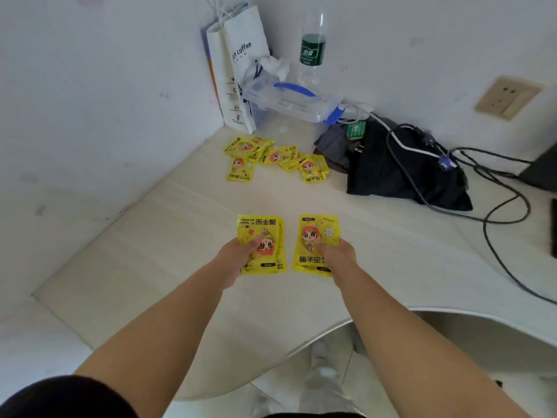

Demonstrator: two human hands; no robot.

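Two small stacks of yellow hand-warmer packets lie side by side on the white table [150,267]. My left hand [238,257] grips the left stack [265,227], whose top packet is turned upside down. My right hand [337,254] holds the right stack [316,233], thumb on its top packet, which faces me upright. Further back lies a loose pile of several more yellow packets [274,158], scattered and overlapping.
A white paper coffee bag [238,70] stands in the corner beside a clear plastic box with blue handle [289,101] and a water bottle [313,46]. A dark cloth bundle [401,173] and cables [497,218] occupy the right side. The table's curved front edge [331,324] is near me.
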